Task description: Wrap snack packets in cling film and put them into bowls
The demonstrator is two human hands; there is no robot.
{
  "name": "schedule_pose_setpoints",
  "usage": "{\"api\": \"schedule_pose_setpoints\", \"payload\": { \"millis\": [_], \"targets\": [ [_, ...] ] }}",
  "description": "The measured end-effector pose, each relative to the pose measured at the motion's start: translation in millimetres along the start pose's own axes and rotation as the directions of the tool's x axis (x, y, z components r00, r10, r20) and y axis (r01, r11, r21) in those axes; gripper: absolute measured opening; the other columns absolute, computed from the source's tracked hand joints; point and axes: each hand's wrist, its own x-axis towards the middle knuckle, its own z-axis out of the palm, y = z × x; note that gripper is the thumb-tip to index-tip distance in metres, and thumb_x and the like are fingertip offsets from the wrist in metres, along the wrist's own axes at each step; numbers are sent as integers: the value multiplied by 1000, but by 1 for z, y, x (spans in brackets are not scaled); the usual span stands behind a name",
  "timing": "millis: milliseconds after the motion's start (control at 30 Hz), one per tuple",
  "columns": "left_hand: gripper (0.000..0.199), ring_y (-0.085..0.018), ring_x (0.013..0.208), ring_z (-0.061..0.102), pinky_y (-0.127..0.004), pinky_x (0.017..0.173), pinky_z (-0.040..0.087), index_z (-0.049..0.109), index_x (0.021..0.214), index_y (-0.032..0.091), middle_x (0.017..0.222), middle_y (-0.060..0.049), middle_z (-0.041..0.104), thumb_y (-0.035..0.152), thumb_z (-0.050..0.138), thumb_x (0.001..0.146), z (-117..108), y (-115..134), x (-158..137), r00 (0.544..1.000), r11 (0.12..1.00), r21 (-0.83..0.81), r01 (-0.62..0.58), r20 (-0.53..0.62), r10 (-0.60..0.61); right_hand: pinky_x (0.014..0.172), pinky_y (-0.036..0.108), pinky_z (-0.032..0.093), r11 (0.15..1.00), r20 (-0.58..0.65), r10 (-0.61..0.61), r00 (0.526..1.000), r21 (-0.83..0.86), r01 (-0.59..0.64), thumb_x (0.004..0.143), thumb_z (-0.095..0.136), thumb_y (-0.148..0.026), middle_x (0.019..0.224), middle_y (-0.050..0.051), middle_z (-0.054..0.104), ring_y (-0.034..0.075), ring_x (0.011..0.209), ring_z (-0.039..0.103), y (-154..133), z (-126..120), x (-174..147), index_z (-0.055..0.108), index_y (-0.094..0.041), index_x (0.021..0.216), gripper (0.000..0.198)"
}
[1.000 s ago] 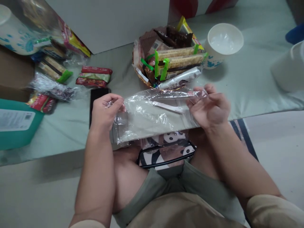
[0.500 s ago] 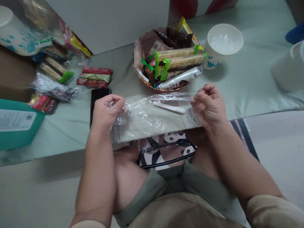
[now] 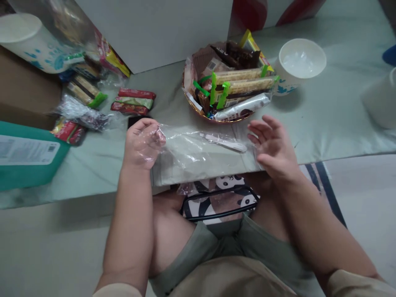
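A clear plastic bag is stretched from my left hand across the front of the table. My left hand has curled fingers closed on the bag's left end, with film draped over the fingers. Fingers spread apart, my right hand is open by the bag's right end; no held film can be made out in it. A slim white tool, like a small knife, lies between the hands, seen partly through the film. Under my left hand, a dark phone-like object is mostly hidden.
Behind the hands stands a basket of wrapped snacks, with a paper cup beside it. Snack packets, a teal container and another cup are at left. A panda-print bag rests on my lap.
My right hand has gone from pinching the film to spread fingers, and the bag has sagged. My left hand keeps the film, now spread over its fingers. The view has shifted slightly.
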Motion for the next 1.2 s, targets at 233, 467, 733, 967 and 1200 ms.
{"api": "schedule_pose_setpoints", "payload": {
  "millis": [233,467,733,967,1200],
  "targets": [
    [27,-10,46,54,-21,44,43,65,68,23,55,3,58,34,88,63,-2,-2,0,1000,999,-28,27,6,-27,91,41,55,923,59,-171,984,-340,181,87,68,-20,91,2,72,21,96,70,-2,16,-6,67,-26,85,7],
    [21,-9,52,63,-18,50,51,68,75,20,62,2,64,30,86,69,1,1,-9,993,991,-71,111,48,-107,87,38,57,878,-231,-463,856,15,479,76,83,-52,91,-1,63,20,90,67,-14,16,4,65,-36,100,34],
    [19,-7,55,63,-17,53,50,64,82,24,66,6,64,32,81,79,1,-2,2,999,981,-189,44,24,-41,81,34,57,955,133,-137,982,-246,166,81,81,-31,100,2,74,19,90,71,4,16,-9,69,-30,107,29],
    [18,-9,57,64,-20,56,53,66,81,25,66,5,65,32,82,79,4,-5,-1,997,990,-138,-26,66,35,80,39,57,915,-202,-403,893,-113,388,83,79,-24,85,2,69,19,83,69,-34,21,-13,71,-27,92,13],
    [20,-10,59,68,-20,57,56,68,88,25,71,4,70,39,80,81,5,1,-10,996,997,-83,3,86,4,55,26,49,948,-190,-5,982,-313,-55,80,80,-27,73,0,70,14,63,65,-46,27,-20,72,-22,83,10]
  ]
}}
